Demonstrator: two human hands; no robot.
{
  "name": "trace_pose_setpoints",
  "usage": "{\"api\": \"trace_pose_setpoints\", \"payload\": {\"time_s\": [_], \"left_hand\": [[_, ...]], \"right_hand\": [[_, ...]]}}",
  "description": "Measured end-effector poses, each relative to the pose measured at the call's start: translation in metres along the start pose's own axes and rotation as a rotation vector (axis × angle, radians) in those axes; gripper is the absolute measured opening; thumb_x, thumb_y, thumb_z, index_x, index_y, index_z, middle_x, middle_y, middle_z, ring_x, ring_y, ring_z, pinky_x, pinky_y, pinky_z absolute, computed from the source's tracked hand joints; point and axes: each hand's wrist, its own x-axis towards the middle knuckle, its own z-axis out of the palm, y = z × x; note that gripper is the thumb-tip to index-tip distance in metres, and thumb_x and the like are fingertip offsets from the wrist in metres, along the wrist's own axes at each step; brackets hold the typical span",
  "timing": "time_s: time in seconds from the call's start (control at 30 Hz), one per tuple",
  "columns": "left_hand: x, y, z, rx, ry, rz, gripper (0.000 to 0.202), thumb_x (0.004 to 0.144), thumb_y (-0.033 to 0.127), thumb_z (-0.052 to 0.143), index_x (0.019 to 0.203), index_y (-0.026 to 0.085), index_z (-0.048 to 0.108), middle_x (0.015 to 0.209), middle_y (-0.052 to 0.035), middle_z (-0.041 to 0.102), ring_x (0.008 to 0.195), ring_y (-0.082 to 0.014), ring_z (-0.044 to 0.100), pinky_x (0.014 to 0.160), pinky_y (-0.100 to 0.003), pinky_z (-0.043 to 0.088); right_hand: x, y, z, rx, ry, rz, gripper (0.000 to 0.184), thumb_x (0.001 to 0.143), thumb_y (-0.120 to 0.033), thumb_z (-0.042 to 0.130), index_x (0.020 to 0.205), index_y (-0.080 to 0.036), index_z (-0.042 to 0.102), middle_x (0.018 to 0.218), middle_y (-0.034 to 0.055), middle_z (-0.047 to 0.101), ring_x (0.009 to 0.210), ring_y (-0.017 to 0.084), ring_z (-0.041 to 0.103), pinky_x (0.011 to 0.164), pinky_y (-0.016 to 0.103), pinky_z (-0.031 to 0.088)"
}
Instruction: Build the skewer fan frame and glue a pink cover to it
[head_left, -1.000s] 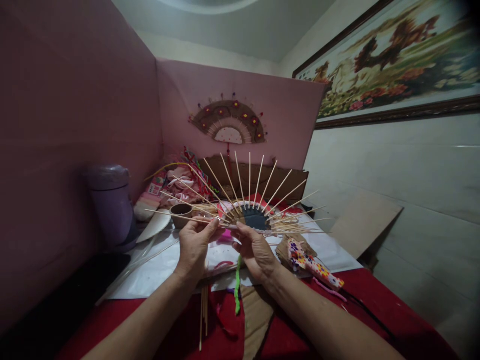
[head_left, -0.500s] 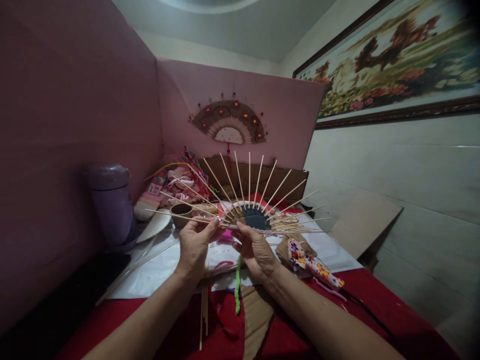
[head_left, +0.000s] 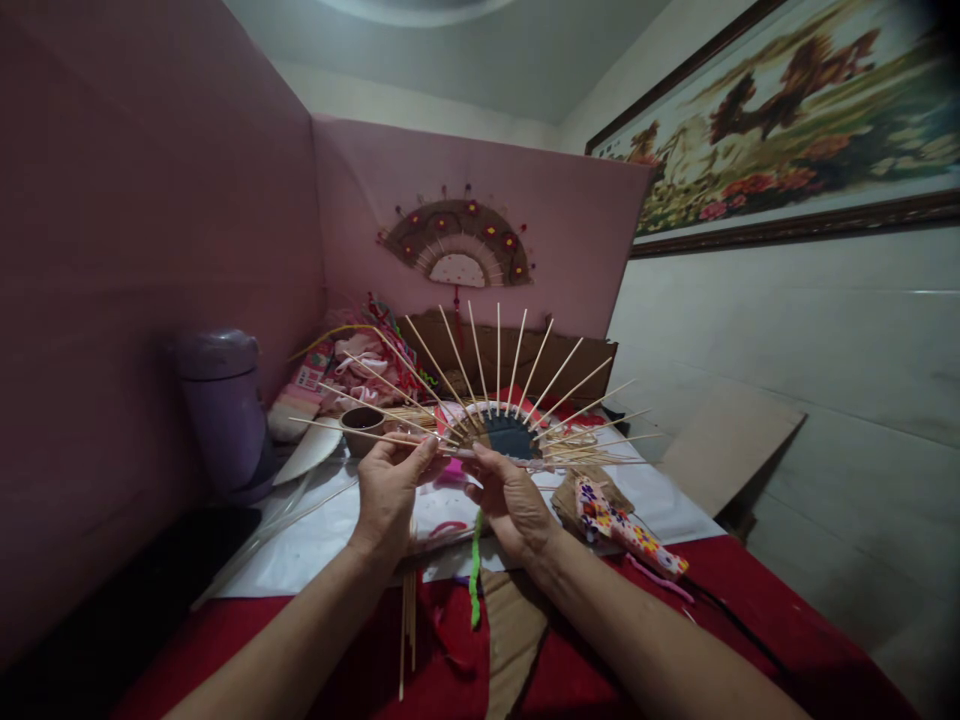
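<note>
Both hands hold up a fan frame (head_left: pixel 512 437), a dark half-round base with several thin wooden sticks spreading out from its curved edge. My left hand (head_left: pixel 390 490) pinches the left end of its straight lower edge, close to the lowest left stick (head_left: pixel 349 432). Thumb on the near side, my right hand (head_left: pixel 514 505) grips that edge near its middle, and its fingers are partly hidden. Below the hands hangs a bright green fuzzy strip (head_left: pixel 475 572). A finished-looking brown fan (head_left: pixel 472 225) with red and yellow flowers is mounted on the pink panel behind.
A purple lidded container (head_left: pixel 225 410) stands at left, near a brown cup (head_left: pixel 363 430). Pink cloth and ribbons (head_left: pixel 367 365) are heaped behind. At right lies a flower-patterned glue gun-like tool (head_left: pixel 630 530) with a dark cord. Cardboard (head_left: pixel 514 635) and loose sticks (head_left: pixel 406 635) overlie the red cloth (head_left: pixel 750 600).
</note>
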Motion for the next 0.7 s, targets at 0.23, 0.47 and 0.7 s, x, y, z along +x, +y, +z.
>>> {"api": "trace_pose_setpoints", "payload": {"time_s": [0.23, 0.47, 0.7], "left_hand": [[0.0, 0.0012, 0.0011, 0.022, 0.016, 0.007, 0.026, 0.055, 0.025, 0.076, 0.066, 0.012, 0.056, 0.06, -0.0032, 0.067, 0.053, -0.0158, 0.064, 0.057, -0.03, 0.053], [-0.0011, 0.0025, 0.002, 0.004, 0.022, -0.001, 0.026, 0.054, 0.024, 0.077, 0.065, 0.012, 0.056, 0.059, -0.0028, 0.066, 0.053, -0.0151, 0.064, 0.058, -0.029, 0.053], [-0.0008, 0.0023, 0.0018, 0.014, 0.02, -0.004, 0.028, 0.053, 0.026, 0.077, 0.066, 0.012, 0.057, 0.06, -0.0031, 0.067, 0.053, -0.0155, 0.064, 0.058, -0.03, 0.053]], "right_hand": [[0.0001, -0.0004, 0.0002, -0.015, 0.0, 0.005, 0.008, 0.066, -0.022, 0.07, 0.071, -0.016, 0.068, 0.074, 0.0017, 0.071, 0.064, 0.013, 0.061, 0.052, 0.022, 0.04], [-0.0016, -0.0008, 0.0016, -0.008, -0.007, 0.0, 0.007, 0.066, -0.022, 0.069, 0.07, -0.016, 0.068, 0.072, 0.0007, 0.071, 0.063, 0.012, 0.061, 0.053, 0.022, 0.039], [-0.0008, -0.001, 0.0013, -0.012, 0.015, 0.009, 0.009, 0.065, -0.022, 0.07, 0.071, -0.016, 0.068, 0.074, 0.0016, 0.071, 0.065, 0.013, 0.061, 0.053, 0.022, 0.04]]}}
